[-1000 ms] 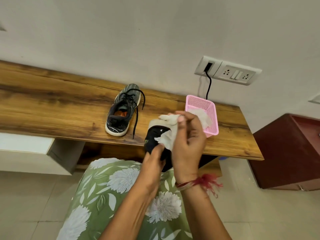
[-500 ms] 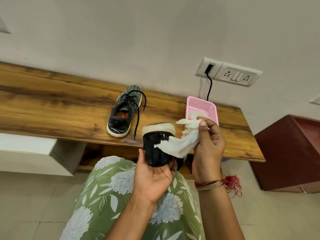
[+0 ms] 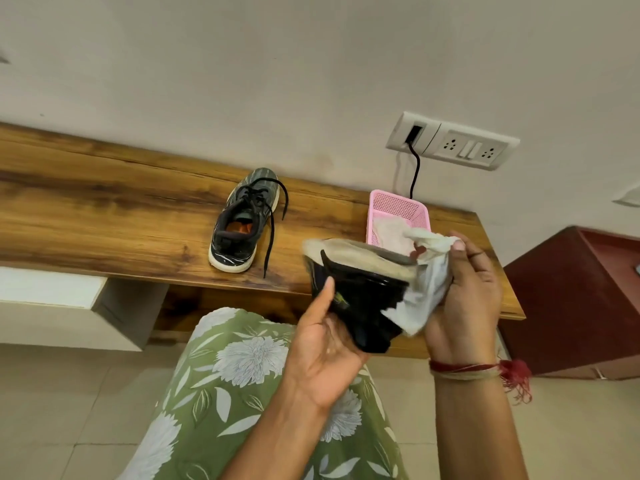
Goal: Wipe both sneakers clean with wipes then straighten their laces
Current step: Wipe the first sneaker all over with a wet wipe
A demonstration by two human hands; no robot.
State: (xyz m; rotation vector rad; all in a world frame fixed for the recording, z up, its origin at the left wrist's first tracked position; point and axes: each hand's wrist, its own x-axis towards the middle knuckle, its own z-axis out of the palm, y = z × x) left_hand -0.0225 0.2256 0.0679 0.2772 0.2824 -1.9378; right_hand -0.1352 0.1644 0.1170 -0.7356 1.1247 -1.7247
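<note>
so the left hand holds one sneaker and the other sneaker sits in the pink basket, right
No: in the head view the other sneaker sits on the desk, left of the basket. The left hand does hold one sneaker.

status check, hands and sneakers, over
Left hand grips black sneaker, sole up. Right hand holds wipe against it. Other sneaker on wooden shelf, laces loose. Nothing blocking.

The sneaker (image 3: 242, 221) stands on the surface (image 3: 104, 216); the basket (image 3: 398, 209) sits right of it, holding wipes (image 3: 389, 230).
</note>
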